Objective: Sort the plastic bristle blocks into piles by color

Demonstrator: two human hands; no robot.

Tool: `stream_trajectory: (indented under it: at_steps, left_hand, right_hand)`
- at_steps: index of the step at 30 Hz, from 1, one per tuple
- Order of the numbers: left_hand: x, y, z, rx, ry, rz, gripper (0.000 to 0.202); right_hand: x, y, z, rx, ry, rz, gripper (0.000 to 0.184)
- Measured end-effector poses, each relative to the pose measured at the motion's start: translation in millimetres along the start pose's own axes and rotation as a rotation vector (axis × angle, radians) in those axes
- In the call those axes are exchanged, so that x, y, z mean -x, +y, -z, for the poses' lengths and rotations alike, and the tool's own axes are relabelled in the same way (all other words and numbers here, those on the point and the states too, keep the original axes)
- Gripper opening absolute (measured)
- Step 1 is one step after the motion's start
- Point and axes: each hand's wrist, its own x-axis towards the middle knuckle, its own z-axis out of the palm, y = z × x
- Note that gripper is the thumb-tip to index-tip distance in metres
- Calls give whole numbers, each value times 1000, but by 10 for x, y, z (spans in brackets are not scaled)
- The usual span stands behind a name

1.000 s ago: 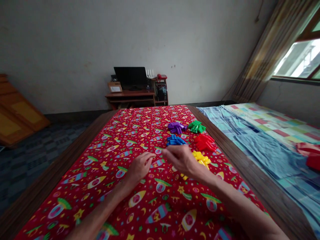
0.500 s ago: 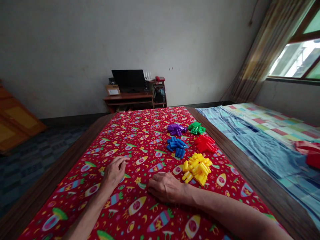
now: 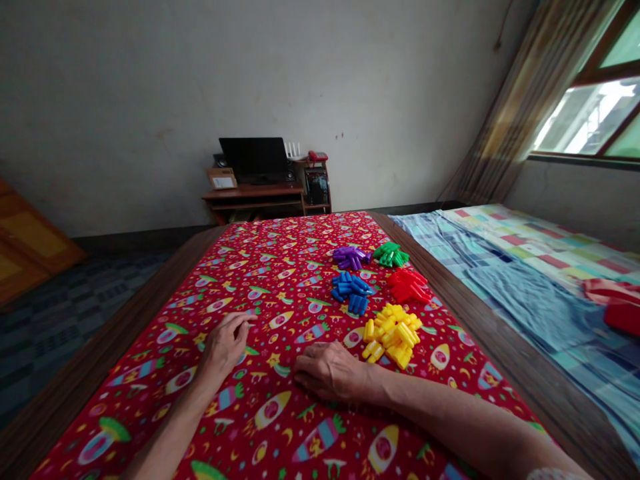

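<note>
The left hand [image 3: 225, 343] lies palm down on the tabletop's red cloth [image 3: 280, 267], grip loosely spread and empty. The right hand [image 3: 327, 370], raised beside the blue pile [image 3: 351, 291] a second ago, now rests flat too, grip slack, holding nothing. The yellow pile [image 3: 393, 333] sits just right of it. The purple pile [image 3: 349, 257], green pile [image 3: 391, 254] and red pile [image 3: 407, 285] lie beyond.
</note>
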Motion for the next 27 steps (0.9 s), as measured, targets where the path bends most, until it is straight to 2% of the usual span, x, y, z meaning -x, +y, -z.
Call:
stream_trajectory:
  at_steps: [7, 27]
  left_hand:
    - [-1, -10, -6, 0, -2, -9, 31]
    - [-4, -5, -1, -6, 4, -17, 32]
  right_hand:
    - [-8, 4, -36, 54, 74, -143, 19]
    - [-21, 0, -19, 71, 45, -137, 19]
